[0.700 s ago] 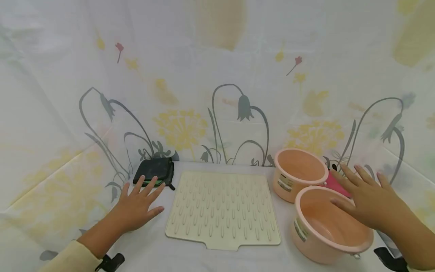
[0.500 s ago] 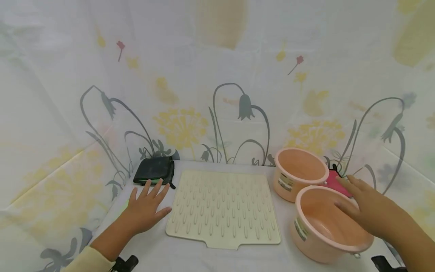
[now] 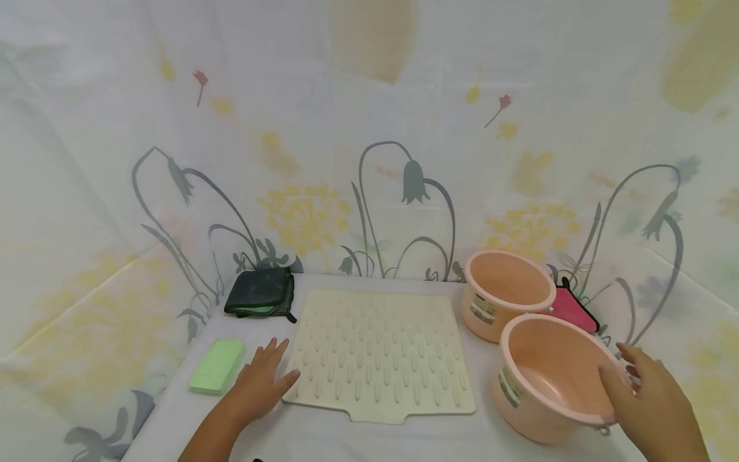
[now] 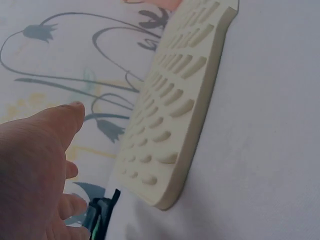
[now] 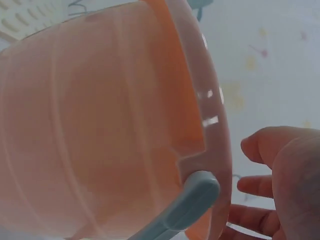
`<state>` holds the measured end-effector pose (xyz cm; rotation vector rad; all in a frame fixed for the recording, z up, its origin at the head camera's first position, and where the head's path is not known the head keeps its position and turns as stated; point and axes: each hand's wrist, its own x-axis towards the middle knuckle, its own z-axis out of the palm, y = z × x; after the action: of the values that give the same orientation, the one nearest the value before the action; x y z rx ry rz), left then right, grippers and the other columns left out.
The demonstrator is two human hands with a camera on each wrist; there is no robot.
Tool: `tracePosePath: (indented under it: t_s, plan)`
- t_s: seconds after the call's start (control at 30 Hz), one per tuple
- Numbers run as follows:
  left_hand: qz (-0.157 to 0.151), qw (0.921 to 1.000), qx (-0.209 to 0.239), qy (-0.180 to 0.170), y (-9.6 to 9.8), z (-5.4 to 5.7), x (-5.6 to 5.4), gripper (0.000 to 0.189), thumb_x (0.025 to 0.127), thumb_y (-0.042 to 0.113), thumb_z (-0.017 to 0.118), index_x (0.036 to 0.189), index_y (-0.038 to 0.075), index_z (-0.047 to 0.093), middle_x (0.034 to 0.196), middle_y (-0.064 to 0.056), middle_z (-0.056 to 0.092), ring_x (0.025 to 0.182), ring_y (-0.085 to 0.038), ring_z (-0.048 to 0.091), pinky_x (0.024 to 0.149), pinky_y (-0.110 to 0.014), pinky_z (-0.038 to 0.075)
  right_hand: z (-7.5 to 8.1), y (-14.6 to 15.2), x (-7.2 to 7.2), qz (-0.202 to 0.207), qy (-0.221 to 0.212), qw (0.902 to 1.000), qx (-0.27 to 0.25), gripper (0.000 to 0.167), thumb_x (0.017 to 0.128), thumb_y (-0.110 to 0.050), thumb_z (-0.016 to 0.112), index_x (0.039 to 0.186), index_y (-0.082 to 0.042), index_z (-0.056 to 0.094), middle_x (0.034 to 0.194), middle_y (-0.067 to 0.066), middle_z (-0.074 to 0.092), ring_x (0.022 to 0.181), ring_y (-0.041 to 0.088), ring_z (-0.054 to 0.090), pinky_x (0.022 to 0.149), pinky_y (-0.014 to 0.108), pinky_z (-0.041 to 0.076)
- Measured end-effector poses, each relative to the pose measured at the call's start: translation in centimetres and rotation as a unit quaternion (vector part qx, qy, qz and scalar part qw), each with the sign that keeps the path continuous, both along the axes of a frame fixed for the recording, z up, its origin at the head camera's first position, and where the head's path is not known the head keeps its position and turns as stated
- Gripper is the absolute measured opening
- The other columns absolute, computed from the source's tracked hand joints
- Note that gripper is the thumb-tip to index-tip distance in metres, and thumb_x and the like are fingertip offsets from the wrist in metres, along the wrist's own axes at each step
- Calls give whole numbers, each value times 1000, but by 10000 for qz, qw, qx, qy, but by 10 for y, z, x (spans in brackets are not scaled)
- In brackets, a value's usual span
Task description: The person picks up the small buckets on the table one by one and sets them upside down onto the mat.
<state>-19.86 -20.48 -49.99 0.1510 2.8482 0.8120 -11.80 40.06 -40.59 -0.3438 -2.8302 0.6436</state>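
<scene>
My left hand point(image 3: 262, 382) lies flat and open on the white cloth, fingertips at the left edge of a cream ridged mat point(image 3: 378, 353); the mat point(image 4: 175, 110) also fills the left wrist view beside my left hand point(image 4: 35, 170). A light green block point(image 3: 217, 366) lies just left of that hand. My right hand point(image 3: 649, 391) hovers open at the near right rim of the nearer peach basin point(image 3: 551, 375). In the right wrist view the basin point(image 5: 100, 130) shows a grey handle point(image 5: 185, 207) next to my right hand point(image 5: 280, 180).
A second peach basin point(image 3: 505, 292) stands behind the first, with a pink cloth point(image 3: 571, 309) to its right. A dark folded cloth point(image 3: 261, 292) lies at the back left. Flowered white fabric forms the walls all round.
Both hands have drawn back toward me. The left hand slid off the green block, which now shows. The right hand left the pink cloth and came to the near basin's rim.
</scene>
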Motion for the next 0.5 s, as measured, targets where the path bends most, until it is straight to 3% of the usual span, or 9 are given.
tracePosePath:
  t_s: [0.13, 0.27, 0.5]
  plan:
    - [169, 9998, 62, -27, 4, -13, 2, 79, 104, 47, 61, 164, 6, 31, 169, -30, 20, 154, -59, 11, 116, -81, 13, -7, -3, 7, -496, 60, 9987, -102, 74, 107, -45, 51, 149, 16, 40, 133, 48, 50, 106, 61, 63, 77, 68, 55]
    - [284, 9995, 116, -31, 7, -21, 5, 80, 102, 46, 64, 163, 3, 32, 168, -32, 22, 153, -60, 13, 116, -81, 15, -12, -7, 12, -965, -208, 9940, -478, 76, 107, -45, 49, 151, 15, 37, 142, 45, 47, 118, 61, 59, 86, 67, 55]
    - [405, 9988, 267, 35, 7, -33, 10, 83, 101, 49, 65, 161, 1, 36, 166, -32, 28, 152, -62, 14, 114, -83, 14, -25, -16, 18, -1800, -555, 9735, -1299, 78, 106, -45, 50, 159, 8, 30, 151, 38, 43, 133, 56, 52, 99, 66, 49]
